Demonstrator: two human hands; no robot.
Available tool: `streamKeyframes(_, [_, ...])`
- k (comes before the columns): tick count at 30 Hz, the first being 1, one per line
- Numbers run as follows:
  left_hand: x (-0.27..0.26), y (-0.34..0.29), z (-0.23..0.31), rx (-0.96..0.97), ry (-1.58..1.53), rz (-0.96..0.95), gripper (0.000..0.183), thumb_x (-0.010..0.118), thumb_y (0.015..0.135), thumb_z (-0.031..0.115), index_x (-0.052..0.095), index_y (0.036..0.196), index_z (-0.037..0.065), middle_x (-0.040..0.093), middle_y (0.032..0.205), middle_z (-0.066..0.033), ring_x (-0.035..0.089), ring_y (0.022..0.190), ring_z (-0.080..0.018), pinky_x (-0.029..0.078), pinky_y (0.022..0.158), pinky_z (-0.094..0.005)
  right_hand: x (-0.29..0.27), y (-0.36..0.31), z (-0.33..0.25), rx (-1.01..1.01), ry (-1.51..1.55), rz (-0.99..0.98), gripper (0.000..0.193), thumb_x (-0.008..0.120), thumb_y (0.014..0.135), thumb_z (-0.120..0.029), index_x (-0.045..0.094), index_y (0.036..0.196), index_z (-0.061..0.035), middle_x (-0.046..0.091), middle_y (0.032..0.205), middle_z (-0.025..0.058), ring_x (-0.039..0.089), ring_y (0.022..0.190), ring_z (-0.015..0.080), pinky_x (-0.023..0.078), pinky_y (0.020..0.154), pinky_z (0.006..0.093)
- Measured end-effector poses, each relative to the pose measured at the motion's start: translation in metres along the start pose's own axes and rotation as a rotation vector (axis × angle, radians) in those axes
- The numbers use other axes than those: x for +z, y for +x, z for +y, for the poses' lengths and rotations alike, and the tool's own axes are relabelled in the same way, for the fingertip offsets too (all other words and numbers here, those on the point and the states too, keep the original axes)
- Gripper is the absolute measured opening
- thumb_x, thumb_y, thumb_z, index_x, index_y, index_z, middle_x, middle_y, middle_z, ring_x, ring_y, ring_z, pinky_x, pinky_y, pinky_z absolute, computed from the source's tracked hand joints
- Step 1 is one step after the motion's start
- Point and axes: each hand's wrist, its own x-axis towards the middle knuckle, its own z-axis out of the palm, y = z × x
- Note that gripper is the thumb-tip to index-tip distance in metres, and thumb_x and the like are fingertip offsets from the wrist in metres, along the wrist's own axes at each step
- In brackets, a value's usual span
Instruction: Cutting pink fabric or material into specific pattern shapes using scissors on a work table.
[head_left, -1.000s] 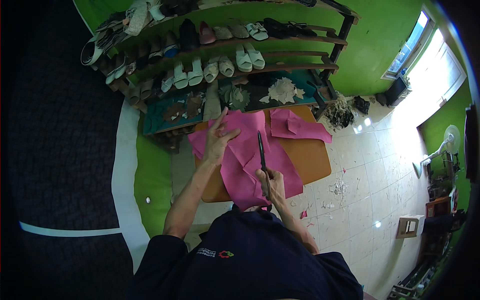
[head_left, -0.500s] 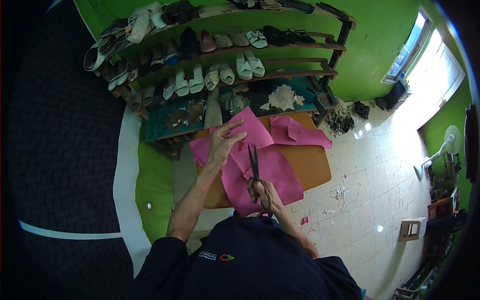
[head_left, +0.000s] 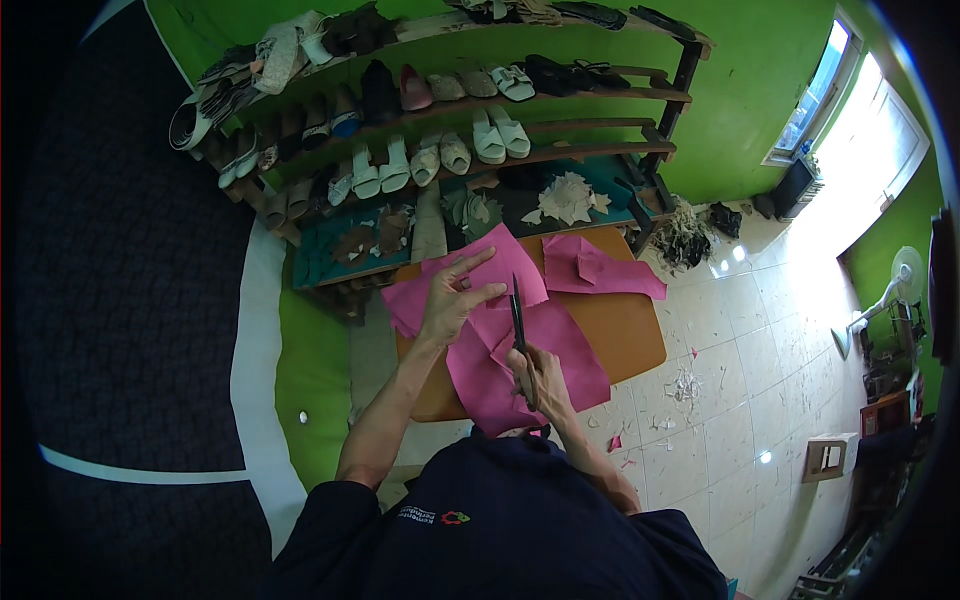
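Okay, judging by the pose, you're on a cutting step: your right hand (head_left: 541,378) is wrapped round the handles of the long-bladed black metal scissors (head_left: 518,325), grip closed on them, points aimed away from you over the middle of the tan, round-cornered worktop (head_left: 630,335). Your left hand (head_left: 452,300) is over the worktop's left half, on the squarish bright-pink flexible panel (head_left: 522,268); thumb and forefinger are spread apart against it. Can't tell whether the other fingers pinch it from below.

That panel sits across the worktop's middle and far part, over a broad bright-pink sheet (head_left: 572,350) that overhangs the worktop's near edge. A separate folded bright-pink offcut (head_left: 630,281) lies at the worktop's far right corner. Beyond the worktop stands the wooden shoe rack (head_left: 590,151); right of it, pale scraps (head_left: 685,385) litter the floor.

Next move probably calls for you to keep the panel taut with the left and line the blades up on its near edge, clear of your thumb.

Hard to make out: whether the blades actually straddle the pink, whether panel and sheet are joined, any marked line. Your right fingertips are mostly hidden round the handles; your torso may block whatever lies just below the worktop.
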Motion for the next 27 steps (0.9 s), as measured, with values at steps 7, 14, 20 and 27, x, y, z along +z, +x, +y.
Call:
streamKeyframes(7, [0.000, 0.001, -0.012, 0.094, 0.121, 0.016, 0.059, 0.075, 0.079, -0.008, 0.059, 0.135, 0.002, 0.060, 0.133, -0.0111, 0.065, 0.106, -0.0144, 0.055, 0.095, -0.0288, -0.002, 0.003, -0.009, -0.044, -0.110, 0.095, 0.059, 0.069, 0.087, -0.057, 0.058, 0.082, 0.0013, 0.046, 0.056, 0.0023, 0.046, 0.052, 0.0106, 0.040, 0.049, 0.0328])
streamKeyframes(14, [0.003, -0.003, -0.008, 0.012, 0.016, 0.017, 0.058, 0.077, 0.079, -0.007, 0.061, 0.134, 0.002, 0.056, 0.136, -0.0100, 0.061, 0.110, -0.0136, 0.054, 0.096, -0.0274, 0.001, 0.009, -0.002, -0.044, -0.127, 0.131, 0.060, 0.070, 0.087, -0.057, 0.056, 0.078, 0.0011, 0.043, 0.057, 0.0029, 0.043, 0.057, 0.0112, 0.036, 0.051, 0.0351])
streamKeyframes(20, [-0.001, -0.003, -0.004, -0.026, -0.039, 0.001, 0.058, 0.074, 0.080, -0.008, 0.058, 0.135, 0.001, 0.058, 0.129, -0.0085, 0.063, 0.109, -0.0156, 0.055, 0.094, -0.0278, 0.002, 0.008, -0.006, -0.041, -0.074, 0.129, 0.059, 0.072, 0.085, -0.056, 0.055, 0.075, 0.0003, 0.042, 0.057, 0.0028, 0.042, 0.057, 0.0113, 0.035, 0.050, 0.0353])
streamKeyframes(27, [0.000, 0.000, -0.009, 0.076, 0.047, 0.010, 0.058, 0.071, 0.082, -0.011, 0.055, 0.138, -0.002, 0.067, 0.119, -0.0140, 0.071, 0.096, -0.0183, 0.058, 0.091, -0.0315, -0.004, 0.006, -0.009, -0.021, -0.110, 0.159, 0.061, 0.074, 0.082, -0.056, 0.056, 0.069, 0.0010, 0.044, 0.056, 0.0023, 0.043, 0.056, 0.0112, 0.035, 0.050, 0.0351])
